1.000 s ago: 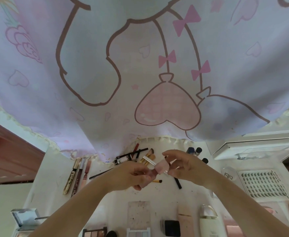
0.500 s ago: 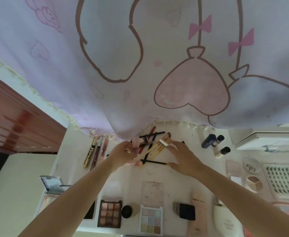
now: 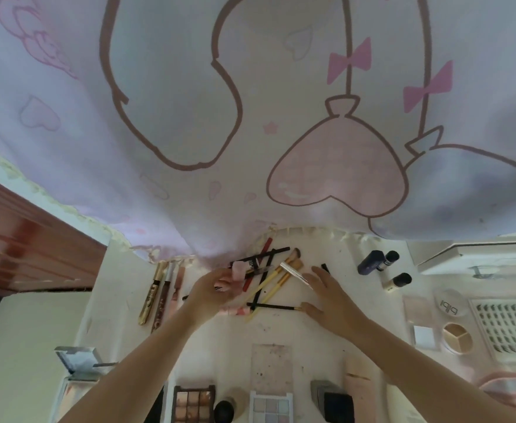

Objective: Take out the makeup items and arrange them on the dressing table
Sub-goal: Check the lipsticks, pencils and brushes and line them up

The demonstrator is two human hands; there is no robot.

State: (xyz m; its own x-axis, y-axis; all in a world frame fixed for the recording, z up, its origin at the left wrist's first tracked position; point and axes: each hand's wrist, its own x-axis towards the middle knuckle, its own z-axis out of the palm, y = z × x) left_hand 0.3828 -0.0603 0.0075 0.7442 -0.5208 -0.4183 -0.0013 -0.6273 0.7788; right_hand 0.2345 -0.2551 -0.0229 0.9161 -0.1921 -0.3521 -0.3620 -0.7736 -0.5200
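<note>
Compared with one second ago, both hands have come down from the air, where they held a small pink tube together, to the pile of brushes at the back of the dressing table (image 3: pixel 326 337). Since half a second ago the change is small: the right hand (image 3: pixel 331 296) has opened a little more.

Readable writing is scarce. A round clear lid (image 3: pixel 449 306) on the right carries the letters "PIPI", seen upside down. A black tube (image 3: pixel 254 264) in the pile has a white label, but its text is too small to read.

The left hand (image 3: pixel 209 293) is curled and holds a pink item (image 3: pixel 237 271) at its fingertips, just above the pile; how exactly the fingers grip it I cannot tell. The right hand is spread flat, fingers straight, with a silver-tipped stick (image 3: pixel 294 271) lying against its fingertips and the thumb near a black thin brush (image 3: pixel 276 307).

The makeup brushes (image 3: pixel 276 276) lie crossed between the two hands. Three lip gloss tubes (image 3: pixel 162 293) lie side by side to the left, two dark bottles (image 3: pixel 375 261) to the right, and eyeshadow palettes (image 3: pixel 193 403) along the near edge. A pink printed curtain (image 3: pixel 250 102) hangs above.
</note>
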